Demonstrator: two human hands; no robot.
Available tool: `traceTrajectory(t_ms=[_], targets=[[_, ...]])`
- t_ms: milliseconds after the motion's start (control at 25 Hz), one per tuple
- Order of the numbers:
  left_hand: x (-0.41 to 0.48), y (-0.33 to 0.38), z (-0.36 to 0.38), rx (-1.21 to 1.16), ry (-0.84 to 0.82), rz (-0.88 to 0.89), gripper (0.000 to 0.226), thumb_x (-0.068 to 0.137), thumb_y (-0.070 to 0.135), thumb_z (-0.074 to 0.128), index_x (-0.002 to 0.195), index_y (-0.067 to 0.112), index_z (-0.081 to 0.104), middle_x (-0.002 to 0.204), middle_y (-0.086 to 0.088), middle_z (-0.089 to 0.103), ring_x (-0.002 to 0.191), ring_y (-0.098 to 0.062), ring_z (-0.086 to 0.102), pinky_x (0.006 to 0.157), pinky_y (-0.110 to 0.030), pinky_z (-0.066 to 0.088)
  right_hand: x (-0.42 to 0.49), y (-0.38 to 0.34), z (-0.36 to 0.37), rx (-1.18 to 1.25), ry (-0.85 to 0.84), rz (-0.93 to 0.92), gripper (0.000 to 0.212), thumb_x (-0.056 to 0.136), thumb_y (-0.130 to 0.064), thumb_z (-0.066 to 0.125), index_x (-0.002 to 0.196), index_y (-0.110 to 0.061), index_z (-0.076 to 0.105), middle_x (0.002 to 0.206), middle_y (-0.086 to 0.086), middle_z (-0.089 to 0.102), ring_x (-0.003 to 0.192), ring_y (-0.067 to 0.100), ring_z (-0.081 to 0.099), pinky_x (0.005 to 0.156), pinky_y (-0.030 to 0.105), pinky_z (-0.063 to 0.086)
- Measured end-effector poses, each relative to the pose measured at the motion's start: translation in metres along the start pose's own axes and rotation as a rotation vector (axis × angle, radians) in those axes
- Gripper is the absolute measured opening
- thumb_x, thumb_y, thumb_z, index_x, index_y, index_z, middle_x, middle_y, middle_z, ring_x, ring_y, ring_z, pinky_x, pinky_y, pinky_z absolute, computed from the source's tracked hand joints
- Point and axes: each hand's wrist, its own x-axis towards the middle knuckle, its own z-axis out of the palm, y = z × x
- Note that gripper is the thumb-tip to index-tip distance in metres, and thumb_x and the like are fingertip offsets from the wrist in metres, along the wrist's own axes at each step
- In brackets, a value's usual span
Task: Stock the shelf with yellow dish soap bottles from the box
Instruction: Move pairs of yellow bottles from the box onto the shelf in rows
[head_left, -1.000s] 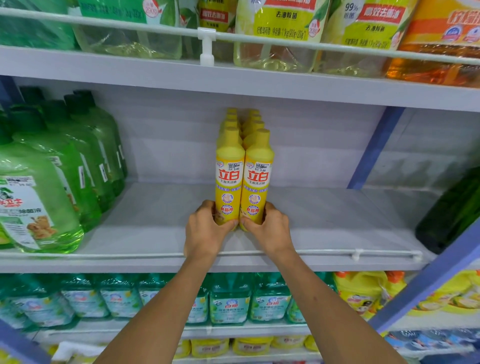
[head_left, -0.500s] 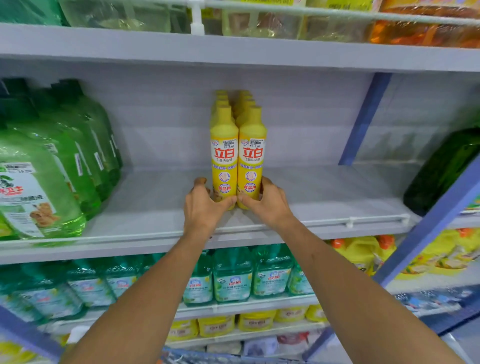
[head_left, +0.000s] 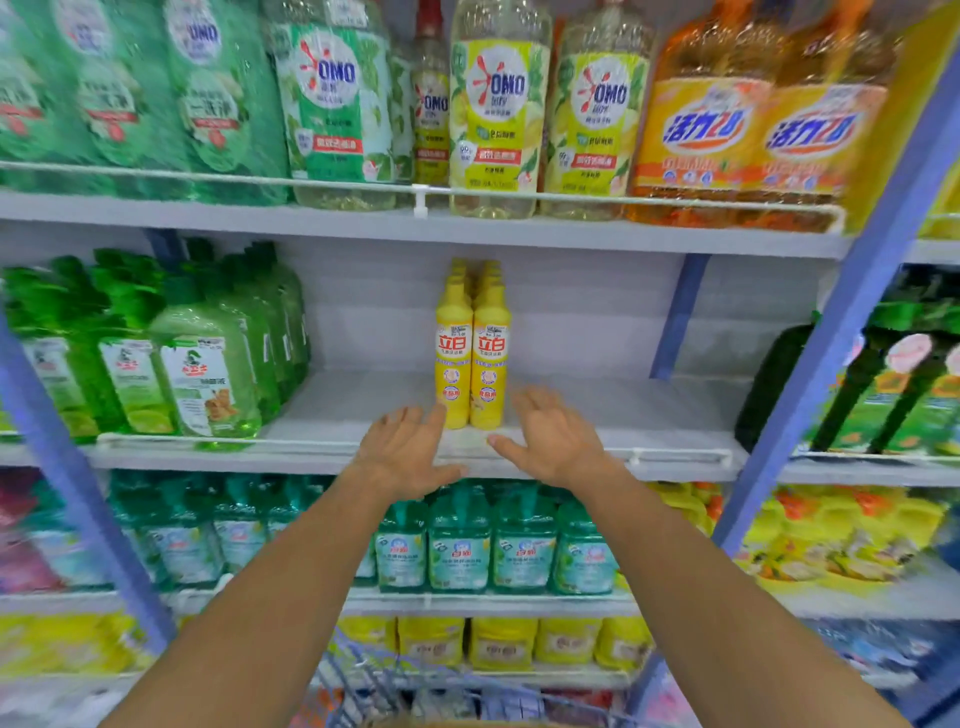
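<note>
Two rows of yellow dish soap bottles stand upright on the middle shelf, running back toward the rear wall. My left hand hovers just left of the front left bottle, fingers spread, holding nothing. My right hand is off to the right of the front right bottle, also spread and empty. Neither hand touches a bottle. The box is not clearly in view; only a brown edge shows at the bottom.
Green soap bottles fill the shelf's left end, dark green bottles its right end. A white rail runs along the shelf front. Large bottles stand above, teal bottles below. A wire cart sits at the bottom.
Both hands have let go of the front two yellow bottles and drawn back with fingers spread. The view has pulled back from the shelf.
</note>
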Motion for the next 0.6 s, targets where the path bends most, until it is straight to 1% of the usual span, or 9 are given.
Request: traceTrajectory(t_ms=[80,160,240,320,440,520,600], targets=[[-0.027,0.016,-0.003,0.05,0.0,-0.003,0.091,0.086,0.074,0.048,0.153,0.02,0.022,0.146,-0.014,0.043,0.135,-0.033,0.041,0.11,-0.047,0.036,-0.03,-0.003,-0.001,-0.08,-0.012,-0.053,0.075,0.096,-0.064,0.044,0.153,-0.018,0.031,0.153,0.014,0.04,0.14,0.032,0.037,0.113,0.044,0.036],[-0.054,0.034,-0.001,0.075,-0.026,0.0,0.093,0.088,0.074,0.046,0.156,0.017,0.018,0.154,-0.015,0.034,0.142,-0.034,0.033,0.115,-0.049,0.031,-0.061,-0.002,0.006,-0.123,-0.056,-0.073,0.08,0.096,-0.068,0.039,0.159,-0.023,0.021,0.164,0.014,0.025,0.15,0.033,0.023,0.12,0.048,0.027],[-0.077,0.048,0.009,0.09,-0.045,0.011,0.095,0.089,0.074,0.045,0.158,0.016,0.015,0.157,-0.016,0.031,0.145,-0.034,0.03,0.117,-0.049,0.029,-0.088,0.002,0.019,-0.136,-0.086,-0.067,0.081,0.096,-0.069,0.037,0.161,-0.024,0.017,0.168,0.012,0.015,0.154,0.033,0.015,0.123,0.05,0.021],[-0.095,0.06,0.024,0.086,-0.07,0.009,0.094,0.088,0.073,0.046,0.157,0.016,0.018,0.155,-0.016,0.033,0.143,-0.034,0.033,0.116,-0.049,0.031,-0.112,0.006,0.033,-0.133,-0.081,-0.057,0.081,0.096,-0.068,0.038,0.16,-0.023,0.018,0.167,0.012,0.017,0.153,0.033,0.017,0.123,0.05,0.023],[-0.123,0.078,0.065,0.042,-0.12,0.013,0.089,0.088,0.071,0.05,0.154,0.016,0.025,0.147,-0.015,0.043,0.136,-0.035,0.041,0.11,-0.047,0.038,-0.15,0.011,0.07,-0.087,-0.082,-0.04,0.077,0.096,-0.063,0.043,0.158,-0.02,0.026,0.163,0.014,0.027,0.149,0.034,0.025,0.118,0.049,0.031],[-0.143,0.089,0.1,0.014,-0.217,0.016,0.088,0.088,0.069,0.051,0.153,0.016,0.026,0.145,-0.015,0.044,0.134,-0.035,0.043,0.108,-0.048,0.04,-0.176,0.015,0.104,-0.063,-0.164,-0.013,0.075,0.096,-0.061,0.046,0.156,-0.02,0.029,0.161,0.013,0.029,0.147,0.034,0.028,0.115,0.049,0.034],[-0.165,0.094,0.145,-0.019,-0.34,0.006,0.086,0.088,0.067,0.052,0.153,0.017,0.026,0.149,-0.014,0.041,0.138,-0.035,0.04,0.11,-0.049,0.038,-0.203,0.02,0.145,-0.034,-0.266,0.026,0.073,0.096,-0.06,0.048,0.155,-0.02,0.029,0.16,0.012,0.03,0.147,0.033,0.03,0.113,0.049,0.037]])
